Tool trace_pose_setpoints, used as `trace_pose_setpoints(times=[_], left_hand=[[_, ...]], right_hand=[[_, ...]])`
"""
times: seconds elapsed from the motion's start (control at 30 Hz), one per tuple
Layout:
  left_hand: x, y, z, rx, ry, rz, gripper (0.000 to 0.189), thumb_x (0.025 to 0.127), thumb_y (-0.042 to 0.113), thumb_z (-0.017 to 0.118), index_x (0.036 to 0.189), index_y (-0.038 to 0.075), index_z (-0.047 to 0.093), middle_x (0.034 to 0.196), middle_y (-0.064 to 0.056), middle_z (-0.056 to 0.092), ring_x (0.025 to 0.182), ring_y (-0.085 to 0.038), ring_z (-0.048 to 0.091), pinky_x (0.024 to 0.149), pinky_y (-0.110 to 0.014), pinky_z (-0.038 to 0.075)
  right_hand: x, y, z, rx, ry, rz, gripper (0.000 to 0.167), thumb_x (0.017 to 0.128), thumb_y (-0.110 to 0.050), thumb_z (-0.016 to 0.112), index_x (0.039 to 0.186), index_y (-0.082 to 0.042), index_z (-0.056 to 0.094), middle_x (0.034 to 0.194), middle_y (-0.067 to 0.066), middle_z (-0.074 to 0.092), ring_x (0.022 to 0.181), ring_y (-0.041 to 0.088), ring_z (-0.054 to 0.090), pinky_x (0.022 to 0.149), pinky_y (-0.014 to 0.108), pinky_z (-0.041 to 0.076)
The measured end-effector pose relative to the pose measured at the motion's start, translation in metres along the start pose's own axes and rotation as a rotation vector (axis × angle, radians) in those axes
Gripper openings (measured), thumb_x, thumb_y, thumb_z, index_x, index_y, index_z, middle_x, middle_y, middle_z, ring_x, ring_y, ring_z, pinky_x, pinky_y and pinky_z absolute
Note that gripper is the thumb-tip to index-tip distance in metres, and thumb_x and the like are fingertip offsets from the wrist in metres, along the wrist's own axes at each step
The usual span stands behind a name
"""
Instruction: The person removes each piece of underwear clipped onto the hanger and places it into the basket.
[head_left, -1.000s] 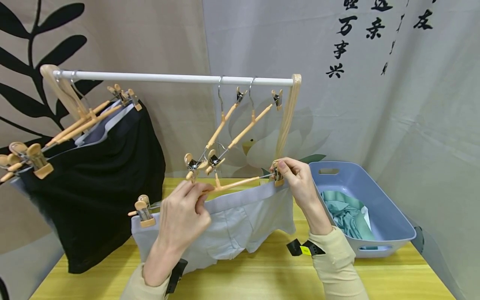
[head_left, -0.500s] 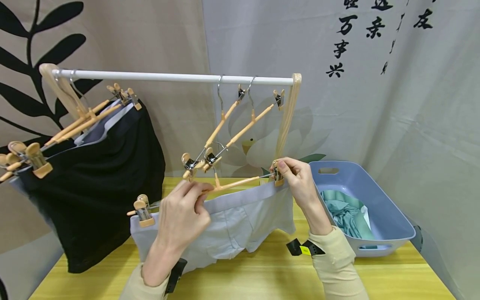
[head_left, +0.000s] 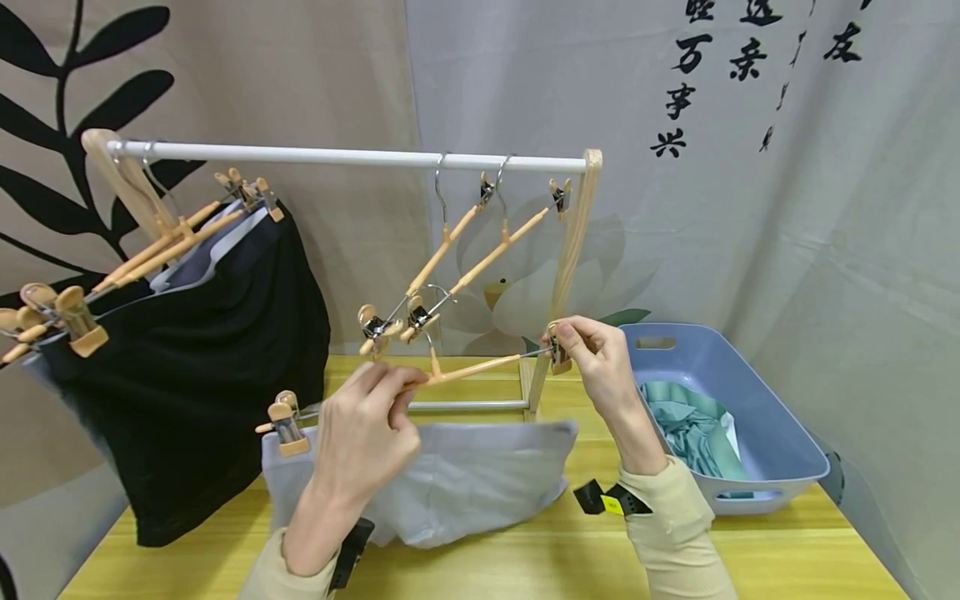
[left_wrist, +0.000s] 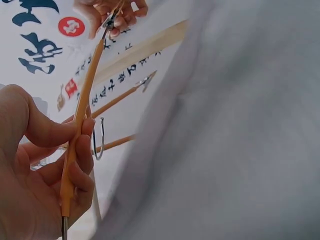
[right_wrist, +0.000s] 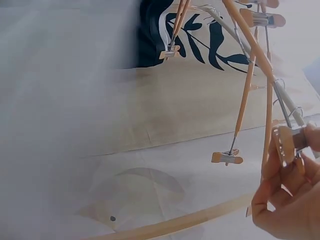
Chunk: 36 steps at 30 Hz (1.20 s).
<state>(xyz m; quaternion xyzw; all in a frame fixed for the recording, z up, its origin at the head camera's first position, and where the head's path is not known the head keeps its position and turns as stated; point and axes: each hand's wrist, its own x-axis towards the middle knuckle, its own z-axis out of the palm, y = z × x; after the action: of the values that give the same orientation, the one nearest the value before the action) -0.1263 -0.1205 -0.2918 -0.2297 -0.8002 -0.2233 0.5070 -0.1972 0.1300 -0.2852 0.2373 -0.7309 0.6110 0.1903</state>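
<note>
My left hand (head_left: 367, 437) grips the middle of a wooden clip hanger (head_left: 480, 367); the left wrist view shows thumb and fingers curled around its bar (left_wrist: 81, 107). My right hand (head_left: 602, 362) pinches the clip (head_left: 559, 356) at the hanger's right end. In the right wrist view that clip (right_wrist: 285, 145) has no cloth between its jaws. Light grey shorts (head_left: 487, 479) hang from the left clip (head_left: 288, 427) only. Their right side droops below the bar, apart from the right clip, and blurs in the head view. My left hand hides part of their waistband.
A white rail (head_left: 322, 156) on a wooden stand holds two bare clip hangers near its right end. Black shorts (head_left: 202, 358) and greyish garments hang at its left. On the wooden table (head_left: 757, 554), a blue basket (head_left: 780, 417) contains green cloth (head_left: 686, 429).
The right side of the grey shorts has come out of the right clip and dropped, uncovering the stand's lower bar. Both hands stay in nearly the same places.
</note>
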Motion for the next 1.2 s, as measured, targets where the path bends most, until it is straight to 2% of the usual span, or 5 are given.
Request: trace_pose_setpoints(times=[0.57,0.7,0.9,1.07,1.2], left_hand=[[-0.002,0.000,0.002,-0.005,-0.017,-0.019,0.027,0.068,-0.014,0.054,0.076,0.005,0.070,0.072,-0.005,0.069,0.065,-0.021,0.063,0.050,-0.029,0.048],[-0.003,-0.001,0.002,0.001,-0.022,-0.021,0.027,0.068,-0.015,0.054,0.076,0.006,0.070,0.072,-0.005,0.069,0.065,-0.022,0.063,0.049,-0.029,0.047],[-0.004,-0.001,0.003,0.015,-0.038,-0.029,0.028,0.066,-0.015,0.056,0.076,0.007,0.070,0.073,-0.005,0.069,0.065,-0.021,0.064,0.046,-0.028,0.045],[-0.005,-0.002,0.004,0.022,-0.037,-0.030,0.028,0.065,-0.016,0.056,0.076,0.007,0.070,0.073,-0.005,0.069,0.068,-0.022,0.065,0.048,-0.030,0.047],[-0.005,-0.002,0.006,0.022,-0.045,-0.024,0.027,0.066,-0.016,0.058,0.076,0.006,0.070,0.073,-0.006,0.068,0.069,-0.022,0.065,0.050,-0.031,0.049]], right_hand=[[-0.004,0.005,0.003,-0.015,-0.022,0.049,0.032,0.099,-0.016,0.045,0.093,0.010,0.064,0.082,-0.012,0.065,0.072,0.006,0.061,0.062,0.024,0.054],[-0.005,0.004,0.008,-0.097,0.011,0.021,0.029,0.099,-0.015,0.045,0.099,0.005,0.066,0.089,0.004,0.069,0.081,0.005,0.060,0.066,0.022,0.051],[-0.006,0.005,0.016,-0.394,0.158,-0.241,0.026,0.095,-0.009,0.052,0.116,-0.002,0.064,0.096,0.014,0.067,0.086,0.017,0.055,0.073,0.027,0.042],[-0.006,0.007,0.021,-0.639,0.255,-0.536,0.017,0.091,-0.005,0.056,0.097,0.000,0.071,0.092,0.014,0.067,0.088,0.029,0.055,0.078,0.039,0.040],[-0.007,0.005,0.029,-0.773,0.269,-0.718,0.015,0.090,-0.009,0.058,0.090,-0.002,0.071,0.090,0.012,0.067,0.091,0.030,0.057,0.082,0.043,0.042]])
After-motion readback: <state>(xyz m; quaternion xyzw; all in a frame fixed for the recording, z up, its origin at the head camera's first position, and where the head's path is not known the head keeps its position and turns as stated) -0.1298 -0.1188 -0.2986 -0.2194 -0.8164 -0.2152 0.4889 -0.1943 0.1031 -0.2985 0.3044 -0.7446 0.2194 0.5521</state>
